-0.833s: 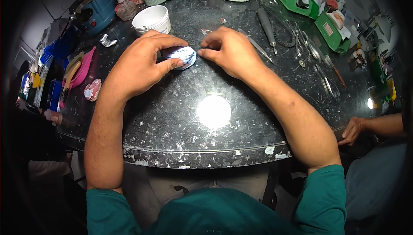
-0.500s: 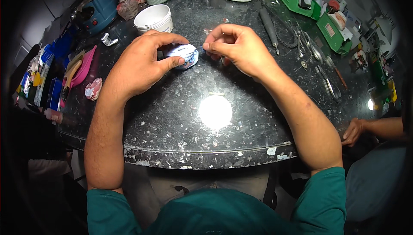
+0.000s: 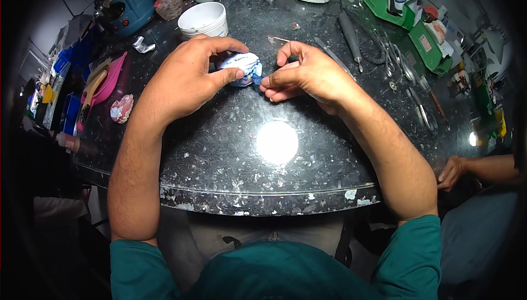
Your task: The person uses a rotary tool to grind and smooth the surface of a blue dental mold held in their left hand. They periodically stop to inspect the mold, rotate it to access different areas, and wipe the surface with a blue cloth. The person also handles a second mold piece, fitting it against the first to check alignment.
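A whitish plaster dental cast [image 3: 241,60] with dark handwriting on it and blue wax-like material [image 3: 256,73] along its right side sits in my left hand [image 3: 184,72]. The left thumb and fingers close round it from the left. My right hand [image 3: 307,75] pinches at the blue material's right edge between thumb and index finger, its other fingers loosely curled. Just behind the right fingers lies a thin stick-like piece [image 3: 279,39], and a flat grey blade-like tool [image 3: 332,56] runs behind the right wrist.
A white tub [image 3: 203,20] stands beyond my left hand. Further right lie a grey handpiece [image 3: 349,33] with coiled cord and several metal instruments [image 3: 403,69]. A pinkish cast [image 3: 121,109] and pink dustpan [image 3: 110,83] are at left. Another person's hand [image 3: 451,172] rests at the right edge.
My right hand has moved down and in against the cast, its fingertips now on the blue material. The left hand keeps its hold. The whole view has shifted slightly.
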Demonstrator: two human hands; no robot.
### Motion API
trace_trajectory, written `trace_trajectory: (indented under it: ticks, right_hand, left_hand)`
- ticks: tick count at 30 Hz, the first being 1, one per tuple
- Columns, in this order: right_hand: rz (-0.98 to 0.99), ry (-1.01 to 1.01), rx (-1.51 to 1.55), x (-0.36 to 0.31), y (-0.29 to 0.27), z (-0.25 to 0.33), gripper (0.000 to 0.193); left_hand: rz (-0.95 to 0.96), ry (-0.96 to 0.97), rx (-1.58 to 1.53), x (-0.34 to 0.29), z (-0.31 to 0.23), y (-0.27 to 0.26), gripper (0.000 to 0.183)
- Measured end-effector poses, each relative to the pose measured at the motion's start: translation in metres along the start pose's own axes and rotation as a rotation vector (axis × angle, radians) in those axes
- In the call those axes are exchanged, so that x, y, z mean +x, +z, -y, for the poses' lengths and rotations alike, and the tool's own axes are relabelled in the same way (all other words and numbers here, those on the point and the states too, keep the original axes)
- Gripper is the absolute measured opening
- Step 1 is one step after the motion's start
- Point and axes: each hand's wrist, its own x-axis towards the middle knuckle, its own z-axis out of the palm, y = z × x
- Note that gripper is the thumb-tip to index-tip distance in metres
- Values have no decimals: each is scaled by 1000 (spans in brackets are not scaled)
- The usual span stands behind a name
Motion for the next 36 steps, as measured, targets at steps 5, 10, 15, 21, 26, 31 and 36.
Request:
trace_trajectory:
  ticks: [5, 10, 15, 21, 26, 31, 36]
  right_hand:
    - [-60, 55, 67, -5, 10, 4, 35]
    - [-70, 55, 174, -5, 10, 1, 43]
    - [-98, 59, 188, -5, 15, 2, 42]
    - [-99, 37, 227, -2, 17, -2, 45]
    - [-88, 15, 233, -1, 17, -4, 45]
    - [-78, 22, 183, -5, 5, 6, 27]
    - [-132, -25, 237, -7, -1, 16, 27]
  left_hand:
    - [-8, 28, 26, -1, 1, 0, 39]
    - [-7, 25, 28, 0, 3, 1, 39]
    - [-13, 24, 26, 0, 3, 2, 39]
    - [-20, 28, 27, -1, 3, 2, 40]
    - [-18, 54, 75, 0, 4, 6, 40]
    - [8, 117, 117, 0, -6, 4, 45]
    - [-114, 318, 202, -4, 5, 17, 57]
